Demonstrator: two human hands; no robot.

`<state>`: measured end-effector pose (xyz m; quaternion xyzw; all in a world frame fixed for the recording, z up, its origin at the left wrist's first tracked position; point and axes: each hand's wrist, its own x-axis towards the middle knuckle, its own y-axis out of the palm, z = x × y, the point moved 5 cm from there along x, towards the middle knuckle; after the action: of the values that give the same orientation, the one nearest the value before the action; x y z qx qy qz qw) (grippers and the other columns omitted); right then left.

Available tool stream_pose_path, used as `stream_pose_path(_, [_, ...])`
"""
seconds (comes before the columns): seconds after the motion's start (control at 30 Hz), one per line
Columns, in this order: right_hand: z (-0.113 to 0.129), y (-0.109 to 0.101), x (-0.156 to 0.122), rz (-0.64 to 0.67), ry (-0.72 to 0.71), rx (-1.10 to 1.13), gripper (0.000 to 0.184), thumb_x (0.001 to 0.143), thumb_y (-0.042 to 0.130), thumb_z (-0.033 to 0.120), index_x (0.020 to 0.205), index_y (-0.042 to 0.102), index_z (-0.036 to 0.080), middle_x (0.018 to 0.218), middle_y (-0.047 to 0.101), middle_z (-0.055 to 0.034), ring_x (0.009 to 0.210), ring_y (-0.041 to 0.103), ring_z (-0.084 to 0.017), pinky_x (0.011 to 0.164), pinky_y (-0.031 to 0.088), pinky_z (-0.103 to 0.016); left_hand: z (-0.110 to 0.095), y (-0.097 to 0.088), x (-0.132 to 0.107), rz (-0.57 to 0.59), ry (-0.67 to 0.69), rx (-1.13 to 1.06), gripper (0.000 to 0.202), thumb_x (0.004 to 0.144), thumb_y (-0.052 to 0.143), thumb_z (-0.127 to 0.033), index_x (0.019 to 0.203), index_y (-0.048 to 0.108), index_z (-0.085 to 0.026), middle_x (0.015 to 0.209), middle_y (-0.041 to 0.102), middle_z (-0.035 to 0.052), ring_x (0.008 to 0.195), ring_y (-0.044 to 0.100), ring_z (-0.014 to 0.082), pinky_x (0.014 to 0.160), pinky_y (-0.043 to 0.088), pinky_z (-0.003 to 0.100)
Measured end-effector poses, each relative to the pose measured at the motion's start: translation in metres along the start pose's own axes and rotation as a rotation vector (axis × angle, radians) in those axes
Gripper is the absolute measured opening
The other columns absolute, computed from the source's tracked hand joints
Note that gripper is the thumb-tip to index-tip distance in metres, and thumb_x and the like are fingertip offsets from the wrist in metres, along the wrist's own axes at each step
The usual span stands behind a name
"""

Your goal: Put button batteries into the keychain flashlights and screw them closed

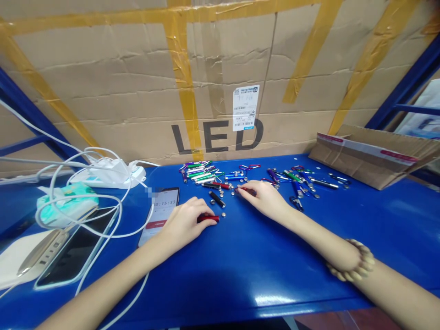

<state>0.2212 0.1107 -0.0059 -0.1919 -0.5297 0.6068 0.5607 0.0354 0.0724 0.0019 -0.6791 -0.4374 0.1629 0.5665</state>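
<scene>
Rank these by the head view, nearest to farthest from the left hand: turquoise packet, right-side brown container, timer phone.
From the left hand:
1. Timer phone: just left.
2. Turquoise packet: farther left.
3. Brown container: far right, toward the back.

Both forearms (pixel 137 261) are bare, slender and smooth in outline, reaching into view from about eight o'clock and four o'clock. The left hand (pixel 187 220) and right hand (pixel 266 199) are ungloved. A bracelet (pixel 367 262) circles the right arm at four o'clock, a single strand of chunky, rounded beads, cream to tan, with browner shades along its inner edge.
</scene>
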Motion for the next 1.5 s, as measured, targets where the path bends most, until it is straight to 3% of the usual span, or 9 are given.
stream_pose_path(0.23, [0.001, -0.007, -0.002, -0.069, -0.022, -0.081, 0.029, 0.087, 0.045, 0.02, 0.108, 0.063, 0.013, 0.101, 0.06, -0.0125, 0.094, 0.058, -0.025, 0.078, 0.047, -0.036, 0.003, -0.002, 0.002, -0.107, -0.071, -0.312, 0.007, 0.081, 0.058, -0.024, 0.082, 0.063, -0.019, 0.078, 0.068, 0.0009, 0.068, 0.063, 0.0144, 0.061, 0.052, 0.024])
stream_pose_path(0.33, [0.012, -0.007, -0.005, -0.074, -0.151, -0.086, 0.03, 0.084, 0.05, 0.02, 0.112, 0.06, 0.013, 0.109, 0.056, -0.0137, 0.103, 0.052, -0.025, 0.086, 0.043, -0.039, 0.004, -0.005, 0.001, -0.192, -0.154, -0.439, 0.007, 0.08, 0.057, -0.023, 0.085, 0.059, -0.018, 0.077, 0.067, 0.0019, 0.069, 0.065, 0.0146, 0.062, 0.054, 0.024])
stream_pose_path(0.47, [0.041, 0.002, -0.013, 0.025, -0.388, -0.035, 0.033, 0.089, 0.045, 0.026, 0.12, 0.054, 0.021, 0.12, 0.054, -0.0095, 0.111, 0.046, -0.023, 0.093, 0.037, -0.041, 0.008, -0.01, -0.001, -0.286, -0.241, -0.577, 0.011, 0.084, 0.051, -0.027, 0.089, 0.053, -0.018, 0.08, 0.066, 0.0031, 0.072, 0.066, 0.0149, 0.066, 0.055, 0.026])
stream_pose_path(0.63, [0.067, 0.022, -0.02, 0.125, -0.559, -0.043, 0.035, 0.094, 0.035, 0.026, 0.125, 0.048, 0.017, 0.129, 0.051, -0.0067, 0.118, 0.04, -0.021, 0.102, 0.026, -0.042, 0.008, -0.012, -0.004, -0.364, -0.244, -0.699, 0.013, 0.086, 0.05, -0.03, 0.093, 0.05, -0.019, 0.086, 0.065, 0.0037, 0.079, 0.066, 0.0156, 0.072, 0.056, 0.029])
stream_pose_path(0.8, [0.059, 0.027, -0.014, 0.099, -0.497, -0.019, 0.027, 0.091, 0.04, 0.019, 0.11, 0.06, 0.019, 0.116, 0.06, -0.0066, 0.108, 0.048, -0.021, 0.093, 0.034, -0.04, -0.009, -0.017, -0.011, -0.42, -0.117, -0.738, 0.009, 0.087, 0.049, -0.024, 0.093, 0.05, -0.018, 0.089, 0.064, 0.0053, 0.086, 0.065, 0.0164, 0.074, 0.055, 0.027])
stream_pose_path(0.97, [0.052, 0.023, -0.009, 0.049, -0.407, 0.022, 0.02, 0.088, 0.049, 0.017, 0.098, 0.066, 0.018, 0.091, 0.068, -0.0061, 0.092, 0.055, -0.02, 0.081, 0.039, -0.036, -0.026, -0.019, -0.017, -0.349, 0.011, -0.681, 0.007, 0.087, 0.049, -0.021, 0.093, 0.051, -0.018, 0.09, 0.063, 0.0048, 0.082, 0.064, 0.0146, 0.073, 0.054, 0.026])
stream_pose_path(1.1, [0.049, 0.021, -0.009, 0.035, -0.346, -0.043, 0.021, 0.086, 0.053, 0.019, 0.103, 0.065, 0.017, 0.091, 0.069, -0.007, 0.089, 0.057, -0.021, 0.076, 0.042, -0.034, -0.028, -0.011, -0.016, -0.209, -0.022, -0.656, 0.006, 0.087, 0.049, -0.022, 0.093, 0.049, -0.02, 0.085, 0.064, 0.0023, 0.079, 0.065, 0.014, 0.069, 0.053, 0.023])
stream_pose_path(1.27, [0.041, 0.018, -0.006, -0.015, -0.264, -0.122, 0.021, 0.083, 0.057, 0.028, 0.096, 0.068, 0.016, 0.091, 0.069, -0.0104, 0.086, 0.06, -0.024, 0.075, 0.045, -0.037, -0.024, 0.0, -0.014, -0.105, -0.085, -0.556, 0.009, 0.083, 0.051, -0.025, 0.09, 0.051, -0.02, 0.066, 0.06, -0.0023, 0.054, 0.059, 0.0111, 0.053, 0.049, 0.021])
stream_pose_path(1.5, [0.038, 0.018, -0.006, -0.02, -0.247, 0.066, 0.013, 0.079, 0.058, 0.016, 0.088, 0.068, 0.016, 0.081, 0.068, -0.0064, 0.075, 0.063, -0.017, 0.07, 0.05, -0.029, -0.017, 0.005, -0.013, -0.1, -0.132, -0.468, 0.012, 0.081, 0.053, -0.029, 0.09, 0.057, -0.021, 0.072, 0.065, -0.0006, 0.06, 0.063, 0.013, 0.054, 0.051, 0.02])
